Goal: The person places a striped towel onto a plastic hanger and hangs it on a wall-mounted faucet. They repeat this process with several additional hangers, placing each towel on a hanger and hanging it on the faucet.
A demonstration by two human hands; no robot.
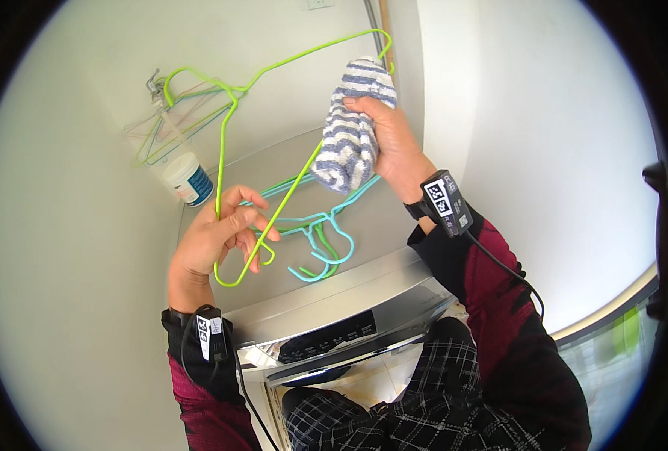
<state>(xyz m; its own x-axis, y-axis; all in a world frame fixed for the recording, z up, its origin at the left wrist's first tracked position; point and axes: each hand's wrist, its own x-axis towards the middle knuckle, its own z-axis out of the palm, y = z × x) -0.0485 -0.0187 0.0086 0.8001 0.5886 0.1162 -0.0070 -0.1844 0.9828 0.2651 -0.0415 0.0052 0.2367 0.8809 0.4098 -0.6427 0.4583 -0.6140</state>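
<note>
A lime-green clothes hanger [223, 150] is held up in front of me, tilted, its hook pointing to the far left. My left hand [225, 233] is closed loosely around its near corner, with the fingers bent and partly apart. Gripped between thumb and fingers, a fluffy blue-and-white striped cloth [349, 135] is in my right hand [398, 146]. The cloth hangs bunched over the hanger's far end and hides part of its bar. Whether the cloth is a towel or a sock, I cannot tell.
Several blue and green hangers [341, 233] lie on the grey top of an appliance [274, 301] with a dark control panel. At the left, more hangers [154, 139] hang from a wall tap [154, 83], above a white tub [189, 180] with a blue label. White walls stand close on both sides.
</note>
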